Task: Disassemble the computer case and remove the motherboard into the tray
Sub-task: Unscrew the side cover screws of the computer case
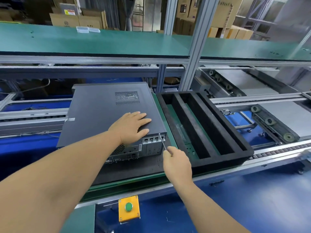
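Computer case (101, 113): lies on its side on the dark mat of the tabletop (134, 167), side panel up and rear ports facing the person; that puts the rear-edge screws within easy reach of a tool.
Left hand (133, 126): spread flat, palm down, fingers straight on the top panel near the rear right corner; it holds nothing and seems placed to stop the case sliding or rocking under the push of the tool.
Right hand (176, 161): fingers curled round the handle of a screwdriver (162, 142); only the thin shaft shows past the fingers.
Screwdriver tip: meets the upper rear corner of the case, just beside the left hand's little finger, probably at a panel screw; the screw itself is too small to make out.
Tray (242, 153): black foam with long open channels, just beside the case on the right; set close, probably so the board needs only a short carry.
Motherboard: not in view, presumably inside the closed case.
Progress: early, by my judgement; the side panel sits on.
Yellow box with green button (128, 206): on the front rail, well apart from both hands.
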